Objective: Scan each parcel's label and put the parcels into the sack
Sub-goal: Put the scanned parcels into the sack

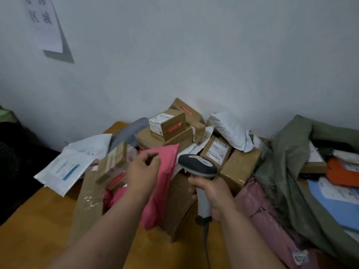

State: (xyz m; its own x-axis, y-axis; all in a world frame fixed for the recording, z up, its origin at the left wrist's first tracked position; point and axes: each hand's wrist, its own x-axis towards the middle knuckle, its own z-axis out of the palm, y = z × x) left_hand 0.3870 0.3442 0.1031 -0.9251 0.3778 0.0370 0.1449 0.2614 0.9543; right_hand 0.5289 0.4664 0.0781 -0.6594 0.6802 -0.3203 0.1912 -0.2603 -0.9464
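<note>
The wooden counter (35,220) carries almost everything here, and it stands against a pale wall, so the goods can lean on the wall without falling. On the right side lies the green sack (287,171), open and spread flat on the counter, with several parcels already inside it; I judge it is placed there so that the hand with a scanned parcel has only a short way to go. In the far middle rises a pile of parcels (169,133), brown cartons and soft mailers mixed, some with the white label turned up, which makes scanning easier. On the left, white mailers (66,167) lie loosely, partly over the edge of the heap. In the near middle a pink mailer (165,171) rests tilted on a brown carton, and it seems to be the next piece in work. The left hand (142,171) is at the upper edge of this mailer with curled fingers; whether it already pinches the plastic I cannot tell, because the fingers hide the contact. The right hand (213,193) holds the handle of the scanner (198,166) in a full, closed grip, with the head pointing away toward the pile, ready for reading a label once one is shown.
</note>
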